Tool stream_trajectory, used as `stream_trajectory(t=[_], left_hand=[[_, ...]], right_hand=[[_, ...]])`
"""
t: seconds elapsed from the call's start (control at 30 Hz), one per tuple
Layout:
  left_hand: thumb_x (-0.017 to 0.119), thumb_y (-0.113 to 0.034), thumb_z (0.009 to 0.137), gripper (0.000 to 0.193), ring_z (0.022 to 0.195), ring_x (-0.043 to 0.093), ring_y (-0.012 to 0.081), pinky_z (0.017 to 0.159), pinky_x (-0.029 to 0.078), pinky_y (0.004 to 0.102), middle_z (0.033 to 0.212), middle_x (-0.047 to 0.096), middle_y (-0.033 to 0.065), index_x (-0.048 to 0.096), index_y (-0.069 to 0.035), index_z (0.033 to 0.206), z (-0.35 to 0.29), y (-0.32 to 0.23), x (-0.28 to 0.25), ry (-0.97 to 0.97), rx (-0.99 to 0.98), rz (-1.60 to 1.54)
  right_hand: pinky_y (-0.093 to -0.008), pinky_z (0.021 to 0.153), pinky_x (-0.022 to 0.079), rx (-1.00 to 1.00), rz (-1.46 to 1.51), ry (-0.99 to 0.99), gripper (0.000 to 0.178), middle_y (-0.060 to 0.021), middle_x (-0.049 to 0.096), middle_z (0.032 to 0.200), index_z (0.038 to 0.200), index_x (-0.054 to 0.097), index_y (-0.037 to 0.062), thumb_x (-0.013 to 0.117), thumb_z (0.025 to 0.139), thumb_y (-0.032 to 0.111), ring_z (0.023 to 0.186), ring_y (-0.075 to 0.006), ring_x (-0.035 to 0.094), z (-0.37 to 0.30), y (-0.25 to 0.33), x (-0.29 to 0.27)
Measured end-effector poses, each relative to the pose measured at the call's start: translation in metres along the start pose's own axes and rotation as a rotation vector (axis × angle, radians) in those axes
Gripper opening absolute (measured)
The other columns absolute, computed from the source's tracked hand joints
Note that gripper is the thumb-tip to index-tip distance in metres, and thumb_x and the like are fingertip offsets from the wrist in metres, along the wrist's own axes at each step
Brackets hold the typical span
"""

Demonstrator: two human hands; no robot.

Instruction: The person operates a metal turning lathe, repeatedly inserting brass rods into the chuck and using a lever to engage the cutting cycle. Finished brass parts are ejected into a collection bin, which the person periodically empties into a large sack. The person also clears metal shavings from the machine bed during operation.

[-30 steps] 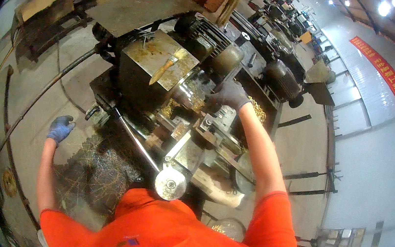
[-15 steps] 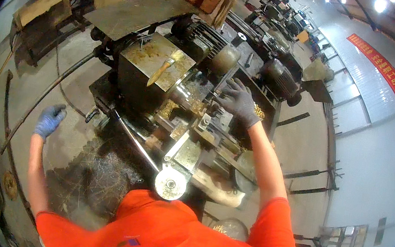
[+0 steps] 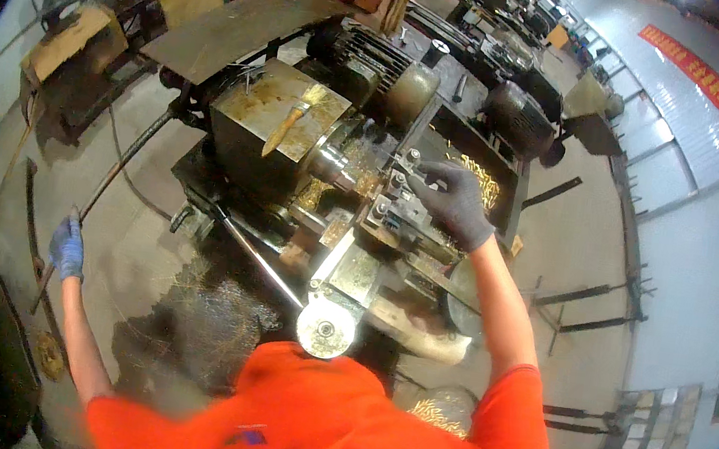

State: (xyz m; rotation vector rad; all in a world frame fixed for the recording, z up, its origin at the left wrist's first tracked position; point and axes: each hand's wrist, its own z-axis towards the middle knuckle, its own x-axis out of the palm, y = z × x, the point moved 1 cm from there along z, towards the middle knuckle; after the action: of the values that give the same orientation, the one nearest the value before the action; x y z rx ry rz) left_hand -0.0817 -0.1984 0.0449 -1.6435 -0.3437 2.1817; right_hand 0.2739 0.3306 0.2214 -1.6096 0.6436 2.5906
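My left hand (image 3: 67,247), in a blue glove, is out at my far left, closed around a long dark lever (image 3: 119,173) that curves from my grip up toward the lathe (image 3: 296,154). Under that arm, the floor carries a loose mat of brass swarf (image 3: 213,319).

To the right of this hand stands the lathe's boxy headstock, oil-stained, with a small brush (image 3: 294,118) lying on top. Just below it, nearer my chest, is a round handwheel (image 3: 326,328).

My right hand (image 3: 455,202), in a grey glove, is over the tool post (image 3: 399,198). Its fingers curl down onto the block and touch it; I cannot tell whether they grip a part of it. The chuck (image 3: 331,163) is just to the left of this hand. Beyond the hand, a tray (image 3: 481,181) holds more brass chips.

Risks, as I judge them:
- Glove fingers close to the chuck may be caught if the spindle turns.
- Chips on the tool post may cut through the glove.
- Swarf underfoot may cause a slip while I pull the lever.

Changes from half a second ago: my right hand has dropped from just above the tool post onto it. My left hand has stayed on the lever.
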Motion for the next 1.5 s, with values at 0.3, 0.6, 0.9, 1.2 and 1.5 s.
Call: stream_trajectory(t=[0.3, 0.6, 0.9, 1.2, 1.5], left_hand=[[0.035, -0.053, 0.087, 0.058, 0.073, 0.057, 0.0358, 0.067, 0.042, 0.0442, 0.075, 0.062, 0.0185, 0.062, -0.003, 0.075, 0.036, 0.024, 0.001, 0.145, -0.129, 0.076], [0.03, -0.053, 0.088, 0.06, 0.071, 0.059, 0.035, 0.064, 0.043, 0.0454, 0.074, 0.062, 0.0163, 0.063, -0.005, 0.077, -0.098, -0.077, -0.021, 0.155, -0.111, 0.088], [0.054, -0.033, 0.083, 0.033, 0.079, 0.06, 0.0299, 0.067, 0.046, 0.0364, 0.088, 0.061, 0.0142, 0.06, -0.005, 0.099, -0.088, -0.158, -0.043, 0.031, 0.391, -0.104], [0.053, -0.035, 0.082, 0.038, 0.081, 0.06, 0.0317, 0.068, 0.048, 0.0399, 0.093, 0.062, 0.0139, 0.056, -0.011, 0.112, -0.095, -0.363, -0.012, 0.131, 0.776, -0.026], [0.054, -0.021, 0.082, 0.023, 0.07, 0.06, 0.0308, 0.059, 0.047, 0.0389, 0.083, 0.062, 0.013, 0.058, -0.009, 0.101, -0.106, -0.349, 0.006, -0.071, 0.929, -0.484]], right_hand=[[-0.0378, 0.074, 0.046, -0.026, -0.057, 0.187, 0.046, -0.0163, 0.062, 0.076, 0.079, 0.07, 0.012, 0.061, 0.066, 0.055, 0.082, -0.0291, 0.059, 0.016, 0.027, 0.054], [-0.0398, 0.073, 0.048, 0.019, -0.163, 0.461, 0.06, -0.0207, 0.062, 0.073, 0.075, 0.066, -0.0003, 0.055, 0.068, 0.059, 0.072, -0.0353, 0.061, 0.035, 0.025, 0.095], [-0.0376, 0.076, 0.046, 0.415, -0.008, 0.152, 0.041, -0.0172, 0.061, 0.07, 0.068, 0.069, 0.0073, 0.062, 0.07, 0.048, 0.074, -0.0308, 0.059, -0.032, -0.053, -0.019], [-0.0397, 0.084, 0.042, 0.171, -0.049, -0.178, 0.036, -0.017, 0.06, 0.099, 0.082, 0.067, 0.0047, 0.07, 0.066, 0.036, 0.095, -0.0332, 0.054, -0.121, -0.032, -0.023], [-0.0335, 0.074, 0.047, 0.491, 0.1, -0.094, 0.023, -0.012, 0.063, 0.086, 0.078, 0.066, 0.0029, 0.072, 0.066, 0.021, 0.081, -0.0277, 0.06, -0.237, -0.008, -0.015]])
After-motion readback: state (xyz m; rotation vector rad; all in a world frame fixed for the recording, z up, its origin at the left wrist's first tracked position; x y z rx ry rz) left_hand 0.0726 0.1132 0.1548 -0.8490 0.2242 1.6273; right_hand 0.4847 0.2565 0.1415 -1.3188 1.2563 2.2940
